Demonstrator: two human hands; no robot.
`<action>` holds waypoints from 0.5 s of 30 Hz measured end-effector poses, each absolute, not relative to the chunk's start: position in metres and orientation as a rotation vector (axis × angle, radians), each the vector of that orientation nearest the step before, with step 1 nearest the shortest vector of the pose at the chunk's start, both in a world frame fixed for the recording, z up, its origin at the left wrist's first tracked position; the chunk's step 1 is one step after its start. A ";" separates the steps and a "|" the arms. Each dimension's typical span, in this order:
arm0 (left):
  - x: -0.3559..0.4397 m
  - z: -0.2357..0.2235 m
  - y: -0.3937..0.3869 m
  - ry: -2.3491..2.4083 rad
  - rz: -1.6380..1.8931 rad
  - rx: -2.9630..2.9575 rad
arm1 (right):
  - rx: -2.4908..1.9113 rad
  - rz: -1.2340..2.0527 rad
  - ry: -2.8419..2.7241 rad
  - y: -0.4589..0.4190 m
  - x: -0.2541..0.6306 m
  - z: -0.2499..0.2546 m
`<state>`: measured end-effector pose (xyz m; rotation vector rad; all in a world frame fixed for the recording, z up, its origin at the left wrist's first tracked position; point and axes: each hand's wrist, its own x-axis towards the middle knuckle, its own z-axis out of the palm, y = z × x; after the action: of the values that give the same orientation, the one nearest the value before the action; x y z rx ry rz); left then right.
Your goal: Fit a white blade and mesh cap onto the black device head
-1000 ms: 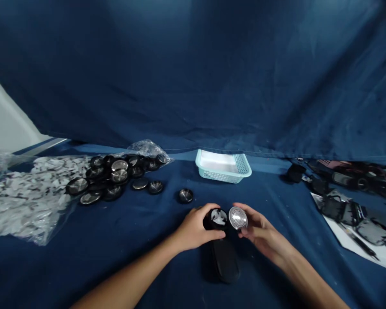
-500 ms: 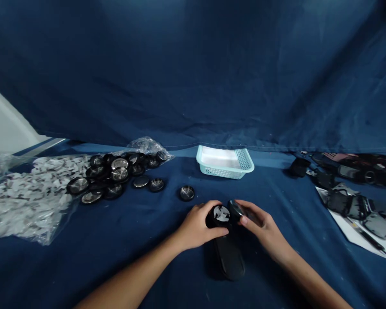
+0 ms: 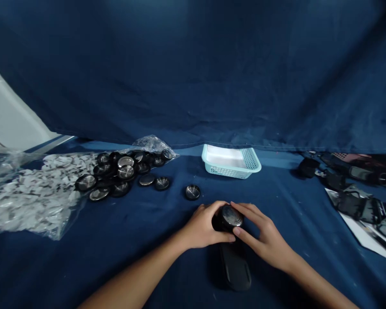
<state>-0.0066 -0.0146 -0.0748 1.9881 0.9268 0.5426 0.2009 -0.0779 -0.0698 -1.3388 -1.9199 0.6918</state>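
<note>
called, by the look of it, for setting the perforated cap (image 3: 232, 216) level on the round head of the black device (image 3: 236, 268), with even pressure around the rim and no tilt. seemed best steadied from the left while pressing from the right, with fingertips clear of the seam. cupped the head's left side in the left hand (image 3: 203, 226), between thumb and fingers; pinched the cap's right side with thumb and fingers of the right hand (image 3: 266, 241). looked dark, glossy and pierced with tiny holes on top, duller black and oblong below. was between both hands, over the blue cloth (image 3: 167, 268), nearer than the teal basket (image 3: 227, 171). could not be judged fully seated or merely resting.
</note>
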 end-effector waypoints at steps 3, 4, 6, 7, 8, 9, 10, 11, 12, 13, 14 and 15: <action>-0.007 -0.075 -0.016 0.909 0.576 1.979 | -1.324 0.713 -1.953 -0.074 0.203 -0.066; -0.007 -0.075 -0.015 0.903 0.584 1.976 | -1.318 0.719 -1.972 -0.073 0.203 -0.065; -0.008 -0.076 -0.015 0.897 0.585 1.968 | -1.304 0.739 -2.030 -0.070 0.205 -0.062; -0.008 -0.077 -0.015 0.899 0.581 1.963 | -1.292 0.753 -2.060 -0.068 0.206 -0.061; -0.009 -0.078 -0.014 0.901 0.574 1.958 | -1.281 0.770 -2.088 -0.066 0.207 -0.060; -0.009 -0.079 -0.014 0.899 0.567 1.956 | -1.268 0.790 -2.109 -0.064 0.208 -0.058; -0.009 -0.079 -0.014 0.897 0.560 1.955 | -1.254 0.810 -2.126 -0.063 0.209 -0.057; -0.010 -0.080 -0.014 0.896 0.556 1.953 | -1.239 0.830 -2.140 -0.061 0.210 -0.055; -0.010 -0.080 -0.014 0.894 0.554 1.950 | -1.225 0.846 -2.156 -0.060 0.212 -0.054; -0.010 -0.080 -0.014 0.893 0.553 1.947 | -1.213 0.861 -2.174 -0.058 0.213 -0.052; -0.010 -0.080 -0.014 0.896 0.552 1.943 | -1.207 0.870 -2.193 -0.057 0.214 -0.049; -0.011 -0.080 -0.014 0.901 0.547 1.941 | -1.207 0.868 -2.210 -0.057 0.215 -0.046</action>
<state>-0.0106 -0.0137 -0.0797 1.9409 0.9012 0.5474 0.2152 -0.0565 -0.0462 -1.2073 -2.2104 0.8677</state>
